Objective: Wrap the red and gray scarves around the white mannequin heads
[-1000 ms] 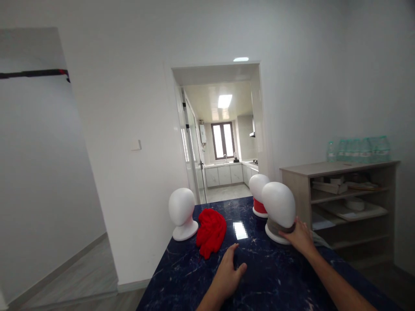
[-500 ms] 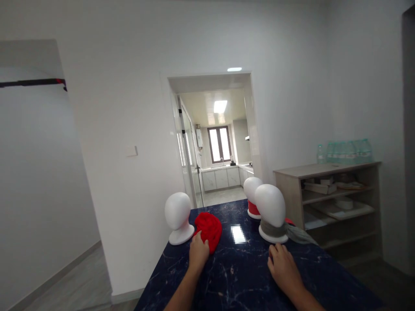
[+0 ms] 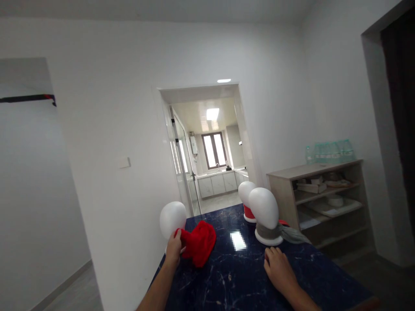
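Observation:
My left hand [image 3: 174,248] is closed on the edge of a red knitted hat [image 3: 198,242] and lifts it off the dark blue marble table [image 3: 233,276], right in front of a bare white mannequin head [image 3: 171,219]. My right hand [image 3: 279,269] lies flat on the table, fingers spread, just in front of a second white mannequin head [image 3: 264,210] with a grey cloth [image 3: 292,233] round its neck. A third white head [image 3: 245,194] with a red band at its base stands behind.
A wooden shelf unit [image 3: 324,203] with boxes, trays and water bottles on top stands to the right. A doorway [image 3: 207,147] straight ahead opens into a kitchen. The table's left edge drops to grey floor.
My left hand went from the table's middle to the red hat, gripped it and raised it toward the left head. My right hand left the grey-collared head's base and settled on the table.

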`<state>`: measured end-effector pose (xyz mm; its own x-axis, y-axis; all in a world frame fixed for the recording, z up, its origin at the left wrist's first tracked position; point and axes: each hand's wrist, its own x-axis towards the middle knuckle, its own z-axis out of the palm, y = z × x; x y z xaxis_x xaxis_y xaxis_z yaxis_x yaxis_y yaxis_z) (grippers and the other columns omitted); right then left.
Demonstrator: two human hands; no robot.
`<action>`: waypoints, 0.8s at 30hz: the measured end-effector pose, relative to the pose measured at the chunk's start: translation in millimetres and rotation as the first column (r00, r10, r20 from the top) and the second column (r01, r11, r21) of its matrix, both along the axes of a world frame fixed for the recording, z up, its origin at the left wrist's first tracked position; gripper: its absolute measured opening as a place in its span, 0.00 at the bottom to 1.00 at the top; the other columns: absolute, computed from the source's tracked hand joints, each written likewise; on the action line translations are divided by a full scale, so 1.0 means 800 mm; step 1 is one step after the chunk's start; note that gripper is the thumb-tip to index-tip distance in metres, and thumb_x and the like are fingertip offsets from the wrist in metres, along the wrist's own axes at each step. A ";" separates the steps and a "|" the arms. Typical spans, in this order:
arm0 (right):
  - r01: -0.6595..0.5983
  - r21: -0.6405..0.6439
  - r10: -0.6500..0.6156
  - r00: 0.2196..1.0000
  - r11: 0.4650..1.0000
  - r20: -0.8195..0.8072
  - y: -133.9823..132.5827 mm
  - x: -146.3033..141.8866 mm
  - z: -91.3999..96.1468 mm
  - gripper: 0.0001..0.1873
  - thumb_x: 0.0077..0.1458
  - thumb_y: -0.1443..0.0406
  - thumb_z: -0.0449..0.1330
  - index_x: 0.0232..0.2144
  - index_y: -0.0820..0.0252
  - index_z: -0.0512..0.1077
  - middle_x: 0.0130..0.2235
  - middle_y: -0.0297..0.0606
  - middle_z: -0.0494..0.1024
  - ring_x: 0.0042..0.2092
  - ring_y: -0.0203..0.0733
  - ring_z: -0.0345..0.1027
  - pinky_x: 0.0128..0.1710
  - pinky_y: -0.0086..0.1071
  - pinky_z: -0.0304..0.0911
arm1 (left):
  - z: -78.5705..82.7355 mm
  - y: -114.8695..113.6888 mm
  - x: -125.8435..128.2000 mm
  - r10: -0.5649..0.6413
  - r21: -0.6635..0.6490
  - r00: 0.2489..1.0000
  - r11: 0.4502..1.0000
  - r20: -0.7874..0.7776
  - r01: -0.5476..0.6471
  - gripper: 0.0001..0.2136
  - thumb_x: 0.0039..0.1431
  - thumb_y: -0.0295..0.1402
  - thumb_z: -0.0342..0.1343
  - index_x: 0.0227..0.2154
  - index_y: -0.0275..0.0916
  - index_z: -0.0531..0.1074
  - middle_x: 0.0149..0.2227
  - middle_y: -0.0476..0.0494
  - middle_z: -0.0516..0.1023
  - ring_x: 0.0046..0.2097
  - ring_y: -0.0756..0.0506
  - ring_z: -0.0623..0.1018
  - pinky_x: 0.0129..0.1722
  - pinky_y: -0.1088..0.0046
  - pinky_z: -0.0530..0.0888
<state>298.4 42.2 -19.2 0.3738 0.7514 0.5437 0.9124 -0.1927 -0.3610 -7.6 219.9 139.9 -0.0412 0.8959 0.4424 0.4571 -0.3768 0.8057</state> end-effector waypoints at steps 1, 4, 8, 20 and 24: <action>-0.006 -0.006 0.006 1.000 1.000 -0.008 0.000 0.000 0.001 0.09 0.64 0.71 0.54 0.36 0.57 0.74 0.41 0.41 0.78 0.47 0.50 0.69 0.47 0.39 0.54 | 0.012 0.000 -0.009 -0.025 -0.006 0.999 1.000 0.032 0.025 0.19 0.69 0.43 0.61 0.57 0.39 0.73 0.58 0.39 0.77 0.54 0.40 0.80 0.53 0.54 0.81; -0.023 -0.012 0.023 0.999 1.000 -0.039 -0.002 0.003 0.003 0.09 0.64 0.70 0.54 0.35 0.58 0.74 0.41 0.41 0.78 0.46 0.50 0.69 0.47 0.40 0.55 | 0.047 0.002 -0.038 -0.128 -0.032 0.987 0.991 0.096 0.132 0.19 0.69 0.43 0.60 0.56 0.38 0.74 0.55 0.40 0.78 0.51 0.41 0.81 0.50 0.56 0.81; -0.134 0.084 0.146 0.978 0.987 -0.149 -0.007 -0.007 0.017 0.09 0.64 0.68 0.54 0.34 0.58 0.75 0.40 0.42 0.78 0.46 0.50 0.69 0.49 0.41 0.60 | 0.083 -0.007 -0.042 -0.307 -0.084 0.942 0.944 0.136 0.320 0.21 0.66 0.51 0.60 0.45 0.35 0.78 0.39 0.44 0.82 0.39 0.45 0.81 0.41 0.65 0.80; -0.577 0.331 0.578 0.317 0.746 -0.752 0.033 -0.109 0.060 0.18 0.51 0.50 0.66 0.33 0.59 0.75 0.23 0.33 0.77 0.25 0.42 0.71 0.25 0.32 0.63 | -0.037 -0.118 0.048 -0.561 -0.127 0.776 0.826 -0.287 0.549 0.16 0.66 0.47 0.53 0.40 0.40 0.79 0.38 0.44 0.85 0.40 0.43 0.80 0.40 0.70 0.71; -0.329 0.199 0.359 0.550 0.923 -0.754 0.035 -0.044 0.010 0.17 0.56 0.49 0.57 0.28 0.55 0.69 0.20 0.34 0.75 0.20 0.42 0.66 0.20 0.32 0.55 | -0.075 -0.013 -0.033 -0.083 -0.046 0.901 0.996 -0.426 0.070 0.13 0.65 0.44 0.52 0.35 0.42 0.76 0.36 0.45 0.85 0.40 0.43 0.82 0.43 0.70 0.71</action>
